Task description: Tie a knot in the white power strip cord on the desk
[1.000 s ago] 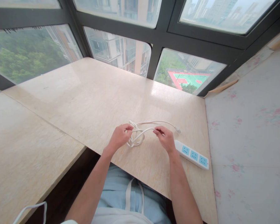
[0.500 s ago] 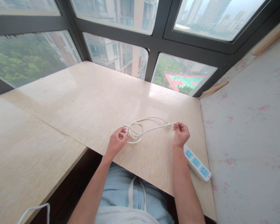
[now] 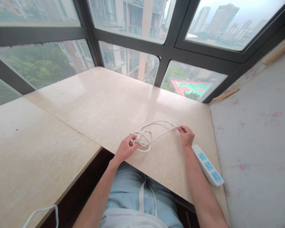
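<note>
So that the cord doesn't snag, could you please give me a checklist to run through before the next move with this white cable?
1. Left hand grips the white cable at its coil: ok.
2. Right hand pinches the stretched-out end of the cable: ok.
3. Coil free of knots: cannot tell; the strands cross one another.
4. Plug in sight: cannot tell; the fingers of the right hand cover the cable's end.
5. Power strip lies flat on the sill, with nothing plugged into its blue sockets: ok.
</note>
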`<state>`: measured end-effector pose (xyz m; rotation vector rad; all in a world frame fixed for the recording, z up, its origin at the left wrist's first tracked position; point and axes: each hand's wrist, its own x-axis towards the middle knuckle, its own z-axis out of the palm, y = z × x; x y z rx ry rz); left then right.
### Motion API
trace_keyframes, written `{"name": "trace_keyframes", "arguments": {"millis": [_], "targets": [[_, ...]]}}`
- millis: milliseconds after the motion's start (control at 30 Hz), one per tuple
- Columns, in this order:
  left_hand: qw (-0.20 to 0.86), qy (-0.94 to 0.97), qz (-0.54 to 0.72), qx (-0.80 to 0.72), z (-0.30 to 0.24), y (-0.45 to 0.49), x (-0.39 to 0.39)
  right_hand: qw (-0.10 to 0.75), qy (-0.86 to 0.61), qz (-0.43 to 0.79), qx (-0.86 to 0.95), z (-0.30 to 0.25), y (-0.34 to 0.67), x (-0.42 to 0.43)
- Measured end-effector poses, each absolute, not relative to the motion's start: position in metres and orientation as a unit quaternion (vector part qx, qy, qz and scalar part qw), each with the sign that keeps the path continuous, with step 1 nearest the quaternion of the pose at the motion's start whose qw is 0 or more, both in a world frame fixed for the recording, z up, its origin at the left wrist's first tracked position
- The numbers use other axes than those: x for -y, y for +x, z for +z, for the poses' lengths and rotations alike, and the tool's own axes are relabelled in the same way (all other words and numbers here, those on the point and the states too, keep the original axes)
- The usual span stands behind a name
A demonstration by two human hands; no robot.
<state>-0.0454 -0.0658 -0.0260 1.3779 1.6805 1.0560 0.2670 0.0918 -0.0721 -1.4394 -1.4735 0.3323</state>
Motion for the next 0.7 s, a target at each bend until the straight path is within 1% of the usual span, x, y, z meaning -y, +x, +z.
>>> {"name": "trace_keyframes", "arguments": {"millis": [133, 200, 333, 433, 567, 700], "targets": [[0.293, 0.560, 0.396, -0.667, -0.026, -0.035, 0.072, 0.424, -0.554, 0.130, 0.704, -0.068, 0.270, -0.094], [0.276, 0.561, 0.397, -0.672, -0.024, -0.032, 0.072, 0.395, -0.523, 0.107, 0.748, -0.062, 0.268, -0.089], [0.281, 0.557, 0.399, -0.672, -0.023, -0.028, 0.070, 0.406, -0.497, 0.042, 0.766, -0.045, 0.252, -0.062], [0.294, 0.549, 0.406, -0.669, -0.022, -0.026, 0.069, 0.428, -0.474, 0.056, 0.768, -0.034, 0.231, -0.033], [0.346, 0.567, 0.405, -0.628, -0.017, -0.025, 0.074, 0.440, -0.459, 0.137, 0.760, -0.032, 0.207, 0.002], [0.483, 0.547, 0.398, -0.556, -0.011, -0.027, 0.085, 0.438, -0.472, 0.226, 0.731, -0.041, 0.196, 0.029]]}}
